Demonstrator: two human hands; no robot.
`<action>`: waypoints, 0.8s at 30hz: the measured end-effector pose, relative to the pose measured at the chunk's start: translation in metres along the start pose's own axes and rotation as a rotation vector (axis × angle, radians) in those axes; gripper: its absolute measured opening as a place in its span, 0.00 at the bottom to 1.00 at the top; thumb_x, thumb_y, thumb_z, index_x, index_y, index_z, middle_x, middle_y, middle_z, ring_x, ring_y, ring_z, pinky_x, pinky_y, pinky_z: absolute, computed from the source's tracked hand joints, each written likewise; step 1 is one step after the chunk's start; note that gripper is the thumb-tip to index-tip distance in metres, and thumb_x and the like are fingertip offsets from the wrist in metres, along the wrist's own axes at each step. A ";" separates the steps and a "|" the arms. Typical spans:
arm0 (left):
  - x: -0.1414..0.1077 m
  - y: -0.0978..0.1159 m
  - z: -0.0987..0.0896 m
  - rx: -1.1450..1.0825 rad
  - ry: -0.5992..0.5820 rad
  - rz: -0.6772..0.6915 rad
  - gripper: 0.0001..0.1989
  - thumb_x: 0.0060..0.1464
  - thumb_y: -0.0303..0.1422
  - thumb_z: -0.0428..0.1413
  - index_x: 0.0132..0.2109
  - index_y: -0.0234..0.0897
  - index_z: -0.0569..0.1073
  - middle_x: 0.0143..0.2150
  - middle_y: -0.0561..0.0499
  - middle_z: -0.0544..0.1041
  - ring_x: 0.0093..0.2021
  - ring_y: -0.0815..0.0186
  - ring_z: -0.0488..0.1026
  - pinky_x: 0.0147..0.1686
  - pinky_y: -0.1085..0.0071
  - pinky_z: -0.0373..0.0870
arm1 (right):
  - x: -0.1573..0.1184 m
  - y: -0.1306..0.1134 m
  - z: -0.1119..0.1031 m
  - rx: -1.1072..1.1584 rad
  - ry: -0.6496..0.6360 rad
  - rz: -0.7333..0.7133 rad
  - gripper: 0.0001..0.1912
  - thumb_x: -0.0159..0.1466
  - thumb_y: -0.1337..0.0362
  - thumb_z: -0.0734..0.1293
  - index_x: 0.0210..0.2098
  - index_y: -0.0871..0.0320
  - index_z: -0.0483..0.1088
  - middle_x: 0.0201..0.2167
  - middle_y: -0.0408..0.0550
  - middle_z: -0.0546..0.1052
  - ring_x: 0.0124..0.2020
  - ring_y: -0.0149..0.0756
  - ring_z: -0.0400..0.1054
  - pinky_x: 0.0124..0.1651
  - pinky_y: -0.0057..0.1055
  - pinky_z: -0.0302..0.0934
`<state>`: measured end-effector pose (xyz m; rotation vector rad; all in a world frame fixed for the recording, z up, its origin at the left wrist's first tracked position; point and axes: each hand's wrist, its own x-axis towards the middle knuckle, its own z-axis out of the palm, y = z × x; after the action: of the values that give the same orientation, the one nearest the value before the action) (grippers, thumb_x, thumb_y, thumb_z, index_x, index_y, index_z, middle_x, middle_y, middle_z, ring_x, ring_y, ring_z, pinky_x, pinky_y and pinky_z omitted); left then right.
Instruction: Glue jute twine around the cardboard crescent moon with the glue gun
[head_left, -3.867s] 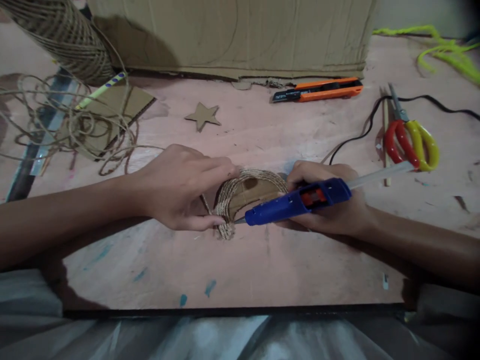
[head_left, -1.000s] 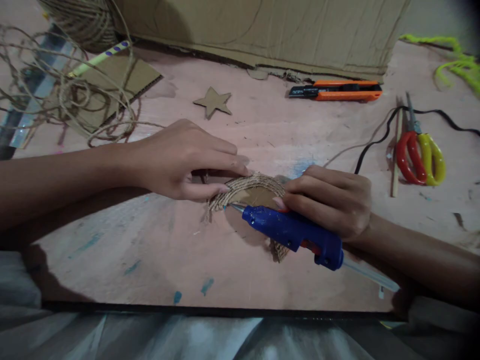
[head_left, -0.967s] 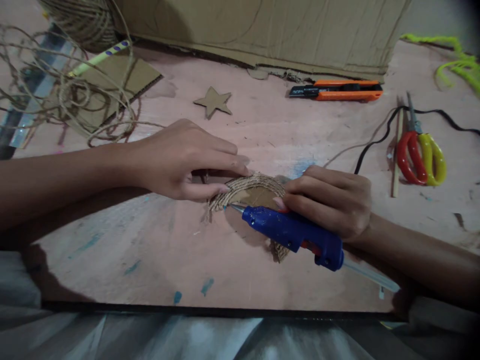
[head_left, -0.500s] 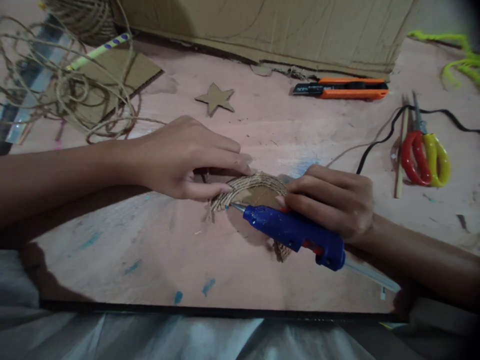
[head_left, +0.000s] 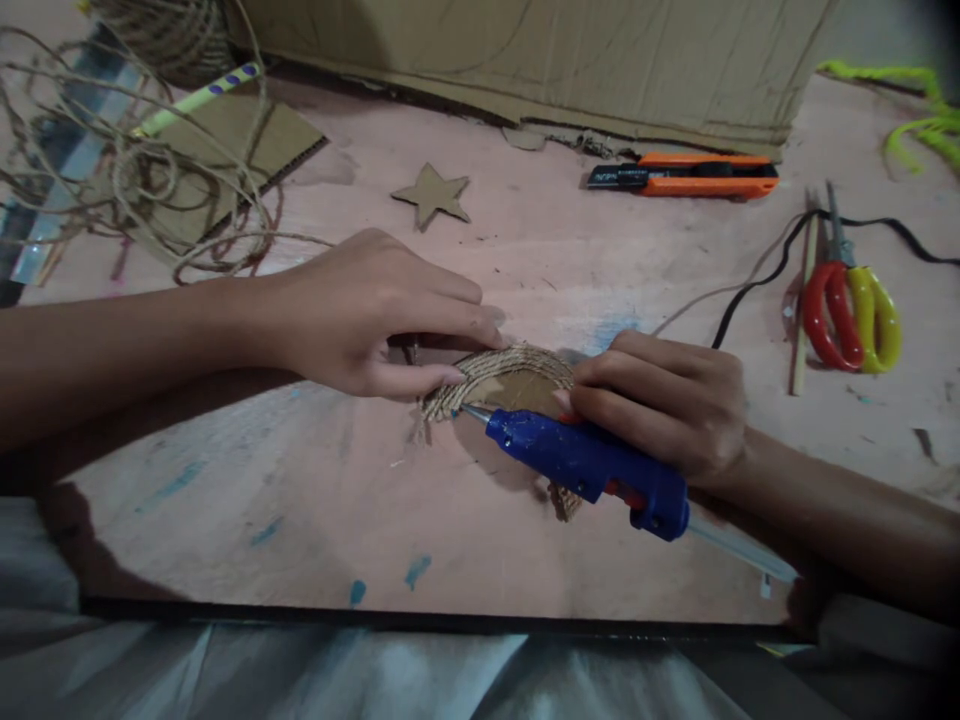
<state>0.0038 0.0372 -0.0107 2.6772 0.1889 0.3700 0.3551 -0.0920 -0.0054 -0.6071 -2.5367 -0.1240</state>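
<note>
A curved cardboard piece (head_left: 525, 392) wrapped along its arc with rows of twine (head_left: 517, 358) lies at the centre. My left hand (head_left: 390, 320) pinches the left end of the twine arc between thumb and fingers. My right hand (head_left: 660, 400) is closed at the arc's right side, its fingertips on the twine edge and against the blue glue gun (head_left: 585, 455). The glue gun lies below that hand, its metal tip at the lower left end of the twine, close to my left thumb. A clear glue stick extends from its back end.
A cardboard star (head_left: 431, 197) lies behind my hands. Tangled twine (head_left: 161, 190) covers cardboard at the left. An orange cutter (head_left: 705, 177), red-and-yellow scissors (head_left: 832, 315), a stick (head_left: 804, 310) and black cord (head_left: 750, 285) are at the right. Large cardboard (head_left: 562, 65) stands behind.
</note>
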 end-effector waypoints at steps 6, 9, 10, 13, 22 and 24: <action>-0.004 -0.005 0.006 -0.016 0.052 0.027 0.19 0.85 0.45 0.60 0.74 0.57 0.84 0.46 0.47 0.94 0.36 0.58 0.85 0.36 0.57 0.67 | 0.001 0.000 -0.002 0.009 -0.021 0.012 0.04 0.87 0.71 0.72 0.54 0.56 0.80 0.44 0.51 0.87 0.42 0.42 0.80 0.43 0.38 0.77; -0.006 -0.006 0.008 -0.007 0.054 0.031 0.18 0.86 0.45 0.60 0.74 0.57 0.83 0.48 0.48 0.94 0.39 0.57 0.87 0.38 0.57 0.68 | 0.000 0.001 -0.002 0.004 -0.003 0.003 0.05 0.89 0.70 0.70 0.55 0.56 0.78 0.43 0.51 0.88 0.41 0.42 0.80 0.43 0.39 0.78; -0.006 -0.006 0.008 -0.007 0.061 0.036 0.18 0.85 0.45 0.61 0.74 0.58 0.83 0.48 0.48 0.94 0.40 0.57 0.87 0.38 0.57 0.68 | 0.000 0.001 -0.002 0.004 -0.004 0.003 0.05 0.89 0.70 0.69 0.55 0.56 0.78 0.43 0.50 0.88 0.41 0.42 0.80 0.43 0.39 0.78; -0.006 -0.007 0.008 -0.017 0.065 0.033 0.20 0.82 0.44 0.63 0.75 0.60 0.83 0.49 0.49 0.94 0.39 0.56 0.88 0.38 0.56 0.69 | 0.000 0.001 -0.002 0.007 -0.029 0.017 0.05 0.88 0.70 0.71 0.54 0.56 0.80 0.43 0.50 0.87 0.42 0.42 0.81 0.44 0.39 0.78; -0.004 -0.006 0.007 -0.015 0.048 0.013 0.18 0.84 0.47 0.60 0.73 0.59 0.84 0.48 0.48 0.94 0.40 0.56 0.88 0.37 0.56 0.68 | 0.000 -0.001 -0.003 0.017 -0.018 0.041 0.05 0.88 0.70 0.70 0.54 0.55 0.79 0.41 0.49 0.86 0.41 0.43 0.80 0.44 0.39 0.77; -0.004 -0.006 0.008 -0.016 0.037 -0.002 0.18 0.85 0.49 0.59 0.73 0.59 0.84 0.48 0.47 0.94 0.42 0.55 0.89 0.38 0.56 0.69 | 0.000 -0.001 -0.003 0.008 -0.014 0.050 0.06 0.89 0.69 0.69 0.54 0.53 0.77 0.41 0.48 0.85 0.40 0.41 0.79 0.44 0.38 0.77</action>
<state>0.0019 0.0393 -0.0210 2.6554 0.1987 0.4191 0.3555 -0.0937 -0.0029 -0.6696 -2.5321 -0.0926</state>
